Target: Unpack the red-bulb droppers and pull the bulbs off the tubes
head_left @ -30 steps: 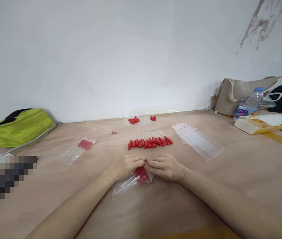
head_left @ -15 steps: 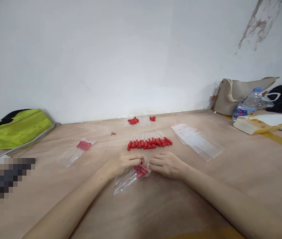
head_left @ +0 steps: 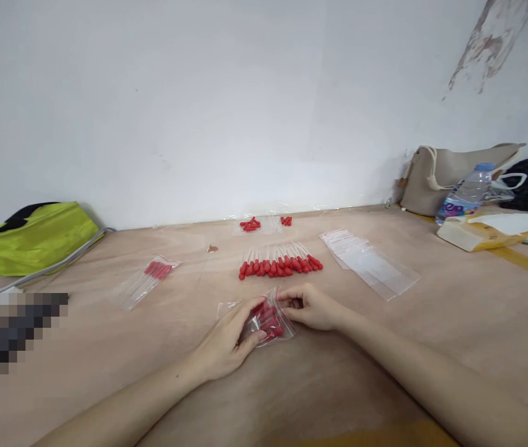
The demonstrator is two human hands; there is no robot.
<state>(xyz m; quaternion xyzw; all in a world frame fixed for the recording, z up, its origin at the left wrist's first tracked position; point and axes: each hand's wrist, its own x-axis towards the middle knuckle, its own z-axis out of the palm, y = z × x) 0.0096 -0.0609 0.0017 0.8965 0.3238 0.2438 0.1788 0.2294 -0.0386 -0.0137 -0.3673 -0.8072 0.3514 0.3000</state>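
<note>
A clear zip bag (head_left: 287, 327) with several red-bulbed droppers (head_left: 271, 321) inside lies in front of me, its mouth toward the right. My left hand (head_left: 231, 335) is closed around the bag's left side, thumb and fingers over the bulbs and covering the tubes. At the top corner of the bag's mouth, my right hand (head_left: 308, 305) pinches the edge between thumb and fingers. Just beyond my hands is a row of loose droppers (head_left: 280, 267), red bulbs toward me and clear tubes pointing away.
A filled bag of droppers (head_left: 147, 282) lies to the left. Flat zip bags (head_left: 369, 264) lie to the right. Loose red bulbs (head_left: 250, 223) sit near the wall. Farther out are a lime-green bag (head_left: 45, 239), a water bottle (head_left: 466, 195) and a beige handbag (head_left: 459, 167).
My left hand has shifted from the bag's top edge to wrap its side. The bag has turned, its mouth now facing right. My right hand stays at the mouth's edge.
</note>
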